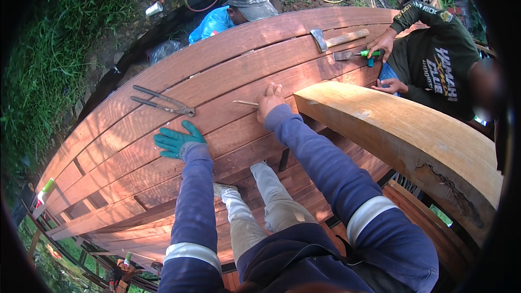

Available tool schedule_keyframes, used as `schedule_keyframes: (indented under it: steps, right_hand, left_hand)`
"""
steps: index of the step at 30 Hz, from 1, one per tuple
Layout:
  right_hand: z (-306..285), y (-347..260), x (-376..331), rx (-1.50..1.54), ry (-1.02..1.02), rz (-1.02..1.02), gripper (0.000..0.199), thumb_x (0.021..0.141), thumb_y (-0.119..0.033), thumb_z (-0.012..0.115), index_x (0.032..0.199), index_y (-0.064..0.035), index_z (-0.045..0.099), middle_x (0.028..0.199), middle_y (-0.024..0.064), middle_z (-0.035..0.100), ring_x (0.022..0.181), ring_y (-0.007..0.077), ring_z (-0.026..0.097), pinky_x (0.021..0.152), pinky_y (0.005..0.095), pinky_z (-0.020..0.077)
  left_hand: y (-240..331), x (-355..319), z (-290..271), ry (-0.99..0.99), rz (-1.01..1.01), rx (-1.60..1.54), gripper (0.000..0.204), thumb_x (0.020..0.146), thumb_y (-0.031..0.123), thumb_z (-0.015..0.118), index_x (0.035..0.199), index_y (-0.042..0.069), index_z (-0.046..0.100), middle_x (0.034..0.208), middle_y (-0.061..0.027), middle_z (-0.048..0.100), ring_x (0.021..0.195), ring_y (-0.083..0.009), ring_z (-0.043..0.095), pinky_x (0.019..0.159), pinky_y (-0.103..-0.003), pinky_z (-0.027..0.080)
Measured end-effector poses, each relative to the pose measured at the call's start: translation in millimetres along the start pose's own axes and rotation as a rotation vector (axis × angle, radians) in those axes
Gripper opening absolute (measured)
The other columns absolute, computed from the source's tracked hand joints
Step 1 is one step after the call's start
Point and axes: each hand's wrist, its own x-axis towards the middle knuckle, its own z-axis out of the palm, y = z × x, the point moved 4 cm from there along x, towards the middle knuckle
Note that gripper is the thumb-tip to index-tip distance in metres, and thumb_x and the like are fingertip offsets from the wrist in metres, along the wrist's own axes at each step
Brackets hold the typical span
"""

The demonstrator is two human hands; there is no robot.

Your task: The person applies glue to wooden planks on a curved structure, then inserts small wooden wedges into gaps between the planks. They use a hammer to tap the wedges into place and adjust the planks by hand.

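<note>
My left hand, in a teal glove, lies flat with fingers spread on the reddish-brown planks of a curved wooden hull. A pair of metal pincers rests just beyond it, handles pointing left. To the right, my bare right hand is on the planks with its fingers curled. A thin wooden stick sticks out leftward from this hand, which seems to grip its end. Narrow dark seams run between the planks around both hands.
A thick curved timber rises close to my right arm. Farther right, a co-worker holds a green-handled chisel near a hatchet. Another person in a cap is beyond the hull's far edge. Gaps open between planks at left.
</note>
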Motion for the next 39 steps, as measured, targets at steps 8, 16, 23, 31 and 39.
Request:
schedule_keyframes:
  steps: [8,16,23,31,39]
  right_hand:
    - [8,2,3,-0.033,-0.005,0.014,0.036,0.086,-0.017,0.064,0.12,-0.0091,0.069,0.152,0.0398,0.035,0.14,0.0603,0.035,0.114,0.0493,0.0414]
    - [18,8,9,0.027,0.025,0.003,0.038,0.084,-0.018,0.066,0.121,-0.0126,0.07,0.152,0.0402,0.035,0.138,0.0607,0.037,0.113,0.0497,0.0427]
    - [16,9,5,0.049,0.092,-0.031,0.03,0.085,-0.017,0.065,0.115,-0.0113,0.07,0.152,0.0394,0.036,0.138,0.0612,0.036,0.111,0.0506,0.0443]
    - [59,13,-47,0.252,0.417,-0.294,0.056,0.07,-0.004,0.069,0.126,-0.0106,0.064,0.157,0.0189,0.041,0.147,0.0398,0.035,0.12,0.0638,0.0226]
    - [97,7,-57,0.43,0.548,-0.279,0.068,0.074,-0.017,0.076,0.139,-0.011,0.055,0.16,0.0156,0.037,0.151,0.0381,0.028,0.122,0.0648,0.0116]
  left_hand:
    - [2,2,-6,-0.037,-0.014,0.0,0.088,0.099,0.061,0.044,0.158,-0.001,0.023,0.166,-0.0287,0.015,0.154,-0.0462,0.013,0.12,-0.065,0.012]
    - [5,3,-13,-0.069,-0.028,-0.003,0.087,0.098,0.06,0.045,0.157,-0.002,0.026,0.165,-0.0284,0.017,0.154,-0.0446,0.014,0.121,-0.064,0.01]
    - [6,4,-10,-0.114,-0.058,0.012,0.087,0.098,0.061,0.044,0.158,0.0,0.026,0.166,-0.028,0.015,0.155,-0.0427,0.012,0.122,-0.062,0.009]
    - [2,2,-2,-0.082,-0.054,0.045,0.089,0.1,0.064,0.04,0.16,0.002,0.021,0.167,-0.0274,0.013,0.155,-0.0438,0.011,0.121,-0.063,0.011]
    - [2,3,-8,-0.116,-0.051,0.035,0.089,0.099,0.063,0.041,0.159,0.0,0.021,0.166,-0.0287,0.012,0.155,-0.0441,0.011,0.121,-0.063,0.011]
